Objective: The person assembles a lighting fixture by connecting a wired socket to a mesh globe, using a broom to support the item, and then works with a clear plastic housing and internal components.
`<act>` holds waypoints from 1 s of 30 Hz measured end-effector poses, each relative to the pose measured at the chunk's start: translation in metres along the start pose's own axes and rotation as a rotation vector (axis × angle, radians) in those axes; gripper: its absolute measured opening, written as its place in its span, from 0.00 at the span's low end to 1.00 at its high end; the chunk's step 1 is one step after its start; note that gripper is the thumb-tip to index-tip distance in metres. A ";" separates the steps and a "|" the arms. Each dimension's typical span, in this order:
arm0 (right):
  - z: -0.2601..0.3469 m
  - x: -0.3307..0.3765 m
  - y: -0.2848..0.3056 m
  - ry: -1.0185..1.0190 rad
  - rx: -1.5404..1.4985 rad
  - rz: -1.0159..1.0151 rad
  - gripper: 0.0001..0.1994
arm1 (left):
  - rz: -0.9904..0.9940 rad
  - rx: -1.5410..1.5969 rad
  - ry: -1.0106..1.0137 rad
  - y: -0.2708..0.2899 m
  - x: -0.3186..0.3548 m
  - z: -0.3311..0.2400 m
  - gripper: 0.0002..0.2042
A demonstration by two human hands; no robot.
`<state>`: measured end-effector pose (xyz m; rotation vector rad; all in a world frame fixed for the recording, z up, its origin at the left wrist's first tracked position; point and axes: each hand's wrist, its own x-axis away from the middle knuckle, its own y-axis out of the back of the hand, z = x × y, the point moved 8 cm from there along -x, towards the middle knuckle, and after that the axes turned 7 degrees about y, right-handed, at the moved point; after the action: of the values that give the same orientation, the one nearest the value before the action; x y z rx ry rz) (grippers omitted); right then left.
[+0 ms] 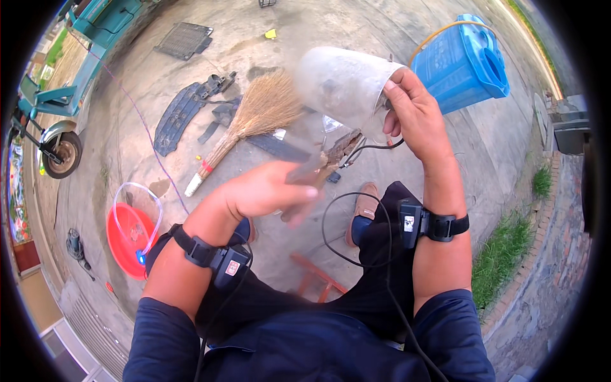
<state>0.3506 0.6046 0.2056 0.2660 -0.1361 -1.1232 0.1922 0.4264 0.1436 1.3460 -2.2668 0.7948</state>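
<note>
My right hand [417, 111] is closed on the rim of a whitish, dusty cylinder-shaped shell [344, 83], thumb over the edge. The shell is tilted, its open end toward that hand. Left of and below it, my left hand [280, 191] is smeared by motion, and its fingers cannot be made out clearly. A rough brown, rusty-looking piece [344, 148] shows just beyond the left fingers; whether the hand touches it, I cannot tell. A black cable [375, 146] runs from near that piece toward my right hand.
A straw broom [258, 108] lies beside black plastic panels [184, 118]. At right stands a blue jug [455, 67]; at left, a red basin [124, 239] with a clear hose. Between my legs is a reddish frame [318, 277]. A three-wheeler [60, 156] stands far left. Cables hang over my legs.
</note>
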 end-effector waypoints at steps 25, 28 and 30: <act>-0.026 -0.002 0.016 -0.158 -0.038 -0.158 0.15 | -0.601 -0.973 0.297 0.040 -0.020 0.038 0.24; -0.023 -0.003 0.010 -0.160 -0.055 -0.144 0.15 | -0.479 -1.099 0.364 0.034 -0.027 0.066 0.23; -0.024 -0.002 0.007 -0.166 -0.060 -0.133 0.16 | -0.549 -1.145 0.250 0.028 -0.026 0.055 0.21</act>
<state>0.3616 0.6125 0.1840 0.1291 -0.2338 -1.2790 0.1774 0.4184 0.0786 1.0617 -1.5224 -0.4644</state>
